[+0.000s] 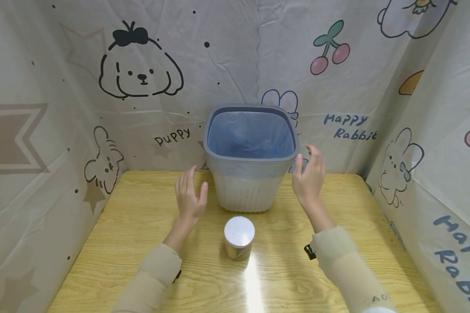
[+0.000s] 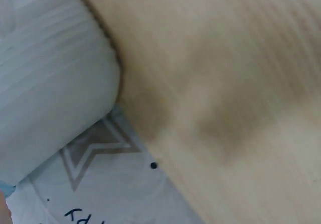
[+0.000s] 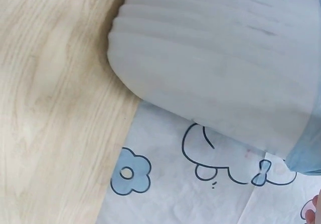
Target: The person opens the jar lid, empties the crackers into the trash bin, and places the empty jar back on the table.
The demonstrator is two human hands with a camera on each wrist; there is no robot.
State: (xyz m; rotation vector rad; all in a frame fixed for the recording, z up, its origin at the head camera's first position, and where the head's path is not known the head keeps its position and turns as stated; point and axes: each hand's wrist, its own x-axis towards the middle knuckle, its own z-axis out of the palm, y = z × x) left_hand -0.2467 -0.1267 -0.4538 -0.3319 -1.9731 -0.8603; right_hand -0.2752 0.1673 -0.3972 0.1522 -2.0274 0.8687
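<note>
A white ribbed trash bin (image 1: 248,187) stands upright at the back of the table, its grey rim holding a blue bag (image 1: 252,134) that lines the inside. My left hand (image 1: 189,198) is to the left of the bin, apart from it, with fingers extended and thumb spread. On the other side, my right hand (image 1: 310,176) is raised close to the bin's right edge, fingers loosely bent and holding nothing. Both wrist views show the bin's side, the left one (image 2: 50,93) and the right one (image 3: 215,63), with only a sliver of each hand at the frame edge.
In front of the bin stands a gold can (image 1: 238,250) with a white lid. The wooden table (image 1: 149,243) meets printed cloth (image 1: 235,56) hanging at the back and both sides.
</note>
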